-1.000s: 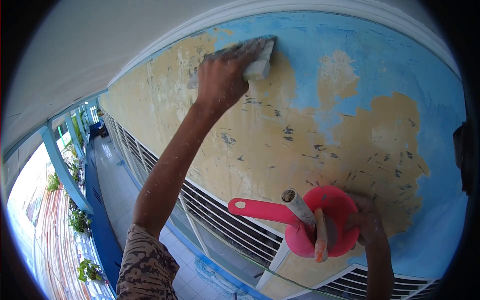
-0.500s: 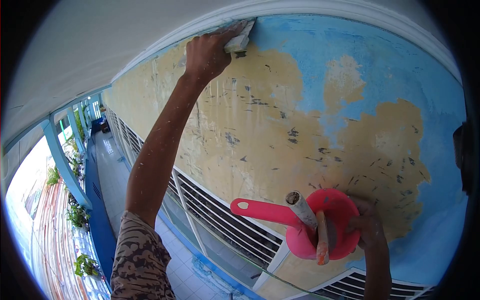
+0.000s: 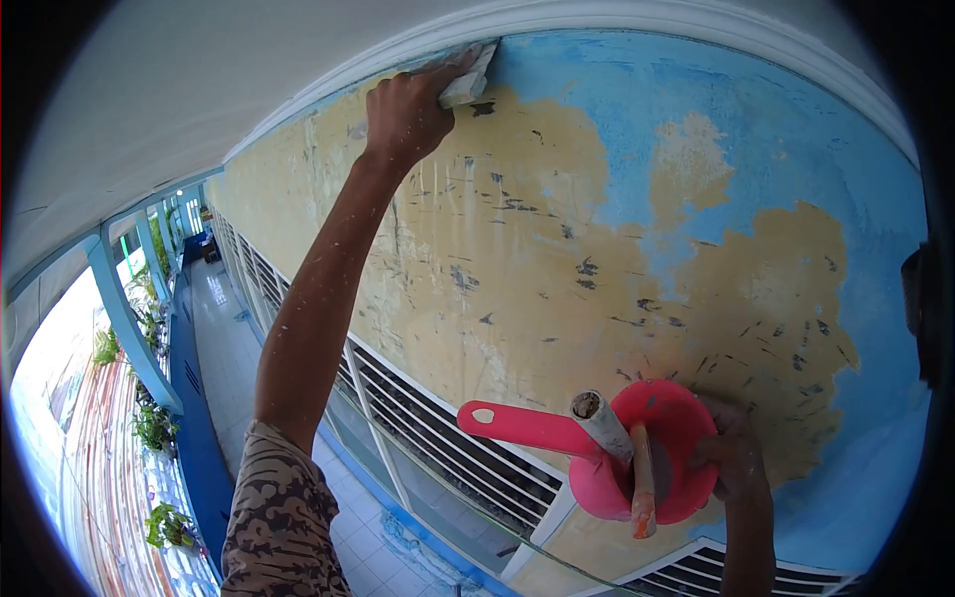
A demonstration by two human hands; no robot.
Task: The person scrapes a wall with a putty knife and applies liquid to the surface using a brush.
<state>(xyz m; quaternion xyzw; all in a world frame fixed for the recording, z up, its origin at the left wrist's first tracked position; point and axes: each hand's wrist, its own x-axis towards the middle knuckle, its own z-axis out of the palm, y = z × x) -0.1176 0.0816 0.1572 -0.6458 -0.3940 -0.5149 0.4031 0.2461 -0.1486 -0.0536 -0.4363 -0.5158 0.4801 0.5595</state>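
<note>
High on the wall, my left hand (image 3: 408, 114) grips a putty-smeared scraper (image 3: 468, 86), its blade edge against the wall just under the white moulding. My right hand (image 3: 734, 453) is closed on the rim of a pink plastic dipper (image 3: 522, 426), thumb inside and fingers behind. Two handles poke out of the dipper: a thick, whitish, hollow-ended one (image 3: 603, 426) and a thinner wooden one with an orange tip (image 3: 643, 488). What they belong to is hidden inside. The wall (image 3: 537, 249) shows bare tan patches with dark marks, beside remaining blue paint (image 3: 637, 90).
White-barred louvre windows (image 3: 428, 403) run below the tan wall. A thin cord (image 3: 468, 497) crosses in front of them. At left lie a tiled walkway (image 3: 214, 308), a blue parapet (image 3: 189, 398), posts (image 3: 129, 308) and potted plants (image 3: 169, 525). A dark object (image 3: 920, 308) juts in at right.
My left hand and the scraper have shifted slightly left along the moulding. The dipper and my right hand stay almost where they were, a touch lower in view.
</note>
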